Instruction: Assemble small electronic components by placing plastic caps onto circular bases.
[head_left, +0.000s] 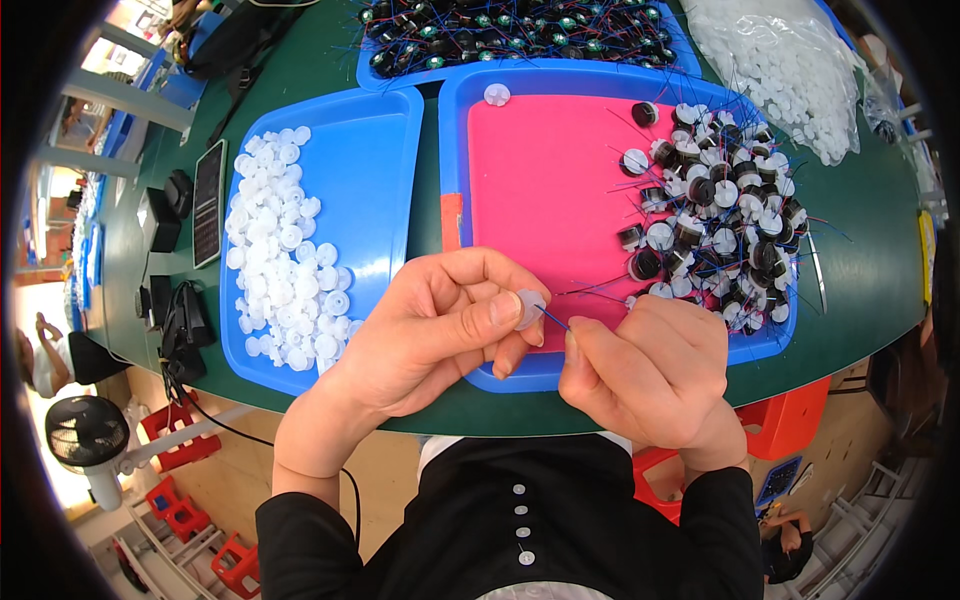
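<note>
Between thumb and fingers, my left hand (pixel 425 335) pinches a small translucent white plastic cap (pixel 531 309) above the near edge of the pink-lined blue tray (pixel 550 200). A thin blue wire (pixel 553 318) runs out of the cap, and its other end is pinched by my right hand (pixel 655 370). Whatever sits behind the cap is hidden by my left fingers. Many black round parts with white caps and thin wires (pixel 722 190) are heaped on the tray's right side. One loose white cap (pixel 497 95) lies at its far left corner.
Left of it, a blue tray (pixel 375 150) holds a pile of white caps (pixel 280 240). Another tray of wired black parts (pixel 520 35) and a bag of white pieces (pixel 785 70) lie beyond. A phone (pixel 209 203), cables (pixel 185 325) and a thin metal tool (pixel 818 272) flank the trays.
</note>
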